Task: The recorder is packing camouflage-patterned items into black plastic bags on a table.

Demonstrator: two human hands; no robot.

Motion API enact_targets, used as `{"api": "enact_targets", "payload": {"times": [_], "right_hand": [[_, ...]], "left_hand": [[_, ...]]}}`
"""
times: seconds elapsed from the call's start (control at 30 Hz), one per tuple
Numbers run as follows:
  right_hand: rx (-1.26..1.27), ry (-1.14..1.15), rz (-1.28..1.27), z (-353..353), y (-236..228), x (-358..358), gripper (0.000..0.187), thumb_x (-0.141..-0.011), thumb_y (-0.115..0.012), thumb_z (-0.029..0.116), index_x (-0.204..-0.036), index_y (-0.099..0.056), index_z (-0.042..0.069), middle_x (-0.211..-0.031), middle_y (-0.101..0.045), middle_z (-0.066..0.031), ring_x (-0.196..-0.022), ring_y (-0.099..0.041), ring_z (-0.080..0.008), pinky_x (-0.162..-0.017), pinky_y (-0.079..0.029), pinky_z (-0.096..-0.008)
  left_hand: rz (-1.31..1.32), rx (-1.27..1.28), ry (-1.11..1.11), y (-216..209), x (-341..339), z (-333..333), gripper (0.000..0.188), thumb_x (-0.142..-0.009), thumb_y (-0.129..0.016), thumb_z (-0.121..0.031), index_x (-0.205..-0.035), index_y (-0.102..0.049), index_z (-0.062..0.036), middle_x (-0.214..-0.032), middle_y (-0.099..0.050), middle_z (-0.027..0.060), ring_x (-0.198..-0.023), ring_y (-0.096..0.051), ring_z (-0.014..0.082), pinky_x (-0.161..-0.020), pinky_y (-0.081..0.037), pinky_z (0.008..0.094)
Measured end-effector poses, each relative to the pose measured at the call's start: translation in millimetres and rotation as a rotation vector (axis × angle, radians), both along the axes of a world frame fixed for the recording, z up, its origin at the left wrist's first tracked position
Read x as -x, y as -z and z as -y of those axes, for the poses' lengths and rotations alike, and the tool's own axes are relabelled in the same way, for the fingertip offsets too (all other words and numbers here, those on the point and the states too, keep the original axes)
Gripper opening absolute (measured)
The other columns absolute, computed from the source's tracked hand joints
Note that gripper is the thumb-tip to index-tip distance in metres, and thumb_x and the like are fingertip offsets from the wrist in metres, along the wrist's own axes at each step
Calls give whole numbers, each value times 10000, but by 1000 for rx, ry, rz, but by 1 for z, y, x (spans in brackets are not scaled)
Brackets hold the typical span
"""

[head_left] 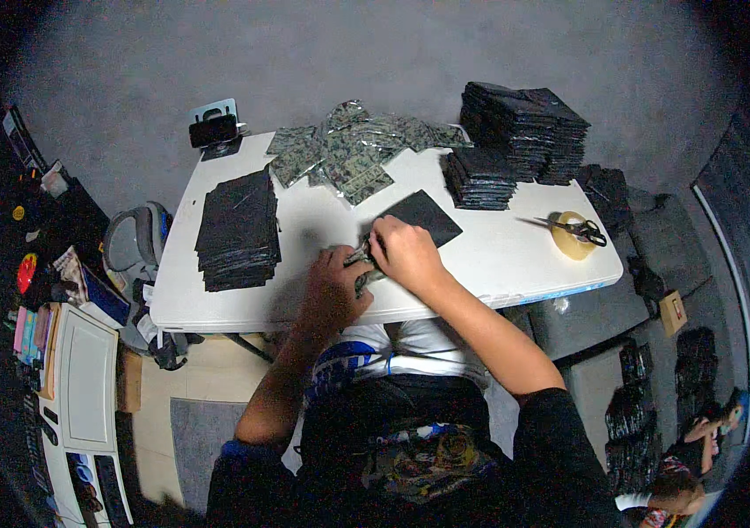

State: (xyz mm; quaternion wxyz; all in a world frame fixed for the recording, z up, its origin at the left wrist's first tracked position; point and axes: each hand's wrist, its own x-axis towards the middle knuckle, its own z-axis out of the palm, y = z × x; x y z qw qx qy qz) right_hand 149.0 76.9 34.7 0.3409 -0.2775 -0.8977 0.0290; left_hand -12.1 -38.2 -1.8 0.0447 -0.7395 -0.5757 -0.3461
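Note:
Near the front edge of the white table (322, 312), my left hand (338, 286) and my right hand (403, 253) are closed on a camouflage-patterned packet (363, 277). Fingers cover most of the packet. Just beyond my right hand lies a flat black square pouch (426, 216), its near corner hidden by the hand. Farther back is a loose heap of green-grey camouflage packets (348, 154) in shiny clear wrapping. A fanned stack of flat black pouches (238, 233) sits to the left of my left hand.
Tall stacks of shiny black packets (524, 128) and a lower one (479, 179) stand at the back right. Black scissors (588, 231) rest on a tape roll (571, 245). A phone (214, 131) leans on a stand at the back left. Another person (678, 488) is at lower right.

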Motion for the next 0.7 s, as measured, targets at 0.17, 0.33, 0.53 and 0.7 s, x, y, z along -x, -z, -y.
{"api": "enact_targets", "payload": {"times": [0.17,0.33,0.53,0.7], "right_hand": [[32,-43,-40,1,-1,9,120,-934,-649,138,-910,-660,21,-890,-687,-206,-815,-707,-415,-721,-588,-509],[79,-67,-88,-2,1,11,156,-963,-650,155,-934,-648,2,-897,-666,-211,-833,-674,-440,-747,-559,-521],[135,-80,-102,1,-10,15,179,-984,-646,172,-938,-646,-1,-910,-662,-212,-860,-668,-449,-762,-552,-518],[105,-143,-85,-6,-19,11,145,-958,-652,143,-916,-667,5,-911,-660,-203,-883,-671,-424,-808,-566,-507]], "left_hand": [[75,-21,86,23,7,-25,350,-765,-750,-67,-1109,-719,-7,-1164,-637,189,-1120,-592,401,-1003,-507,506],[-32,-293,-9,42,15,-35,290,-835,-753,-61,-1115,-716,6,-1180,-642,181,-1107,-594,392,-993,-509,503],[185,-165,-97,13,-4,-32,324,-880,-747,-94,-1178,-710,29,-1306,-631,192,-1153,-597,386,-1026,-488,484],[193,-224,-30,25,4,-46,311,-881,-761,-91,-1172,-723,9,-1380,-647,205,-1230,-607,386,-1052,-489,479]]}}
